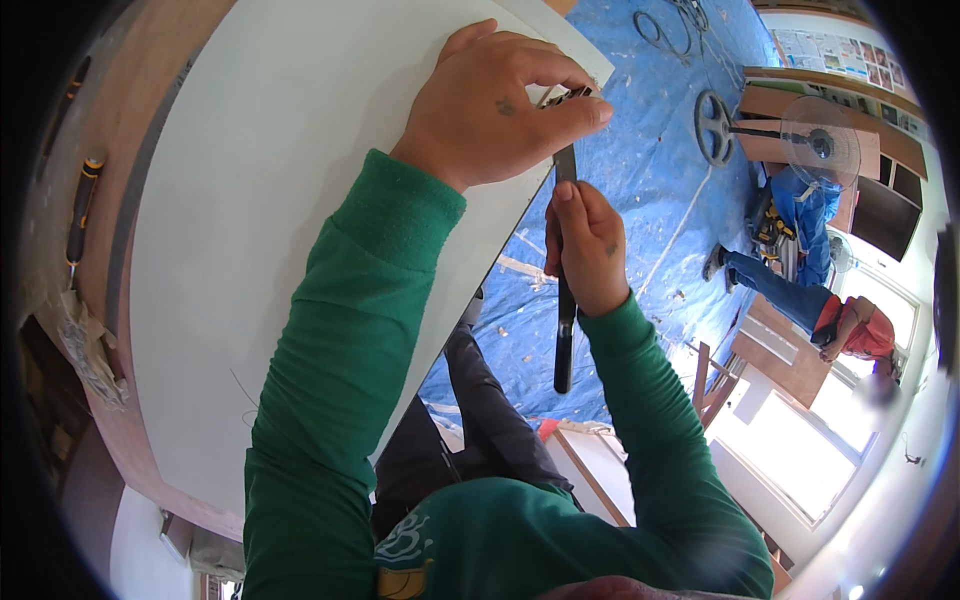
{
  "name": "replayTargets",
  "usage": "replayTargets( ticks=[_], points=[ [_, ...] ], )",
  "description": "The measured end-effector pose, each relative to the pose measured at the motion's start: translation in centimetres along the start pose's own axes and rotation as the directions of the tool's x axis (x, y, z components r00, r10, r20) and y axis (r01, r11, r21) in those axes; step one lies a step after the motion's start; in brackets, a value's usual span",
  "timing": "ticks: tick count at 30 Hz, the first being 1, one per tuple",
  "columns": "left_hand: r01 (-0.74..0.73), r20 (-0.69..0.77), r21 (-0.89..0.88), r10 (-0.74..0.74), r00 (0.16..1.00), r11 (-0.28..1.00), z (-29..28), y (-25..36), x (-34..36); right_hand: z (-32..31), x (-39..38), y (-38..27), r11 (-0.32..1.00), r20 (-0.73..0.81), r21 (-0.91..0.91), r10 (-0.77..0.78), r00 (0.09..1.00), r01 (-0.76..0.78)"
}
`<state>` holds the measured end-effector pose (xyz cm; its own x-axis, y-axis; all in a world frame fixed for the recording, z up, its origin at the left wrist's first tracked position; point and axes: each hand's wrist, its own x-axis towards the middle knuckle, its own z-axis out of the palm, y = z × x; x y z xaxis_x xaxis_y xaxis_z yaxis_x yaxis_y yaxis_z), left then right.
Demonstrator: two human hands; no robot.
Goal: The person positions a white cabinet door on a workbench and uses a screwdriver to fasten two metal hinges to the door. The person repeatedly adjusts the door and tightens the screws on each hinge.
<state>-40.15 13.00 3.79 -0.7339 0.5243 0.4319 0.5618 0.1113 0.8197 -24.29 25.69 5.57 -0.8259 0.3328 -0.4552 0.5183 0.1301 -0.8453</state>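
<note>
A large white panel (230, 200) lies under my left arm, its right edge slanting down toward me. Over its far right corner, my left hand (490, 105) rests palm down, with thumb and forefinger closed about the far end of a long, flat, dark file (565, 290). A small, shiny dark part shows between those fingers; I cannot tell whether it belongs to the file. My right hand (590, 245) grips the file at mid-length, just off the panel's edge. The file's black handle points back toward my body.
A yellow-and-black screwdriver (84, 205) lies left of the panel. Blue sheeting (640, 210) covers the floor. Rightward are a standing fan (820, 142), wooden boards (780, 350) and another person (860, 325) in a red top and jeans. A cable (665, 35) lies at the far side.
</note>
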Motion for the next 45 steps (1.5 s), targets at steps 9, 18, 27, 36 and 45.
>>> replayTargets(
  ticks=[9, 18, 27, 36, 45],
  points=[
    [-0.004, 0.007, -0.026, 0.005, 1.0, 1.0, -0.1, -0.2, 0.0, 0.1, -0.5, 0.0, 0.995, 0.024, 0.09, 0.031, 0.999, -0.033],
    [0.011, 0.035, 0.013, -0.011, 0.999, 1.0, -0.2, 0.1, 0.1, -0.4, 0.4, 0.1, 0.994, 0.003, 0.105, 0.024, 1.0, -0.024],
    [0.014, 0.059, 0.006, -0.014, 0.998, 1.0, -0.4, 0.2, 0.2, -0.5, -0.3, 0.2, 0.999, -0.035, 0.019, 0.044, 0.998, -0.044],
    [0.034, 0.104, -0.027, -0.032, 0.994, 0.999, -0.7, 0.8, 0.6, -1.6, 1.3, -0.3, 0.989, -0.058, 0.143, 0.053, 0.997, -0.045],
    [0.043, 0.061, -0.074, -0.038, 0.997, 0.996, -0.8, 0.8, 0.3, -3.4, -3.1, 11.8, 0.916, -0.021, 0.237, 0.338, 0.941, -0.324]
  ],
)
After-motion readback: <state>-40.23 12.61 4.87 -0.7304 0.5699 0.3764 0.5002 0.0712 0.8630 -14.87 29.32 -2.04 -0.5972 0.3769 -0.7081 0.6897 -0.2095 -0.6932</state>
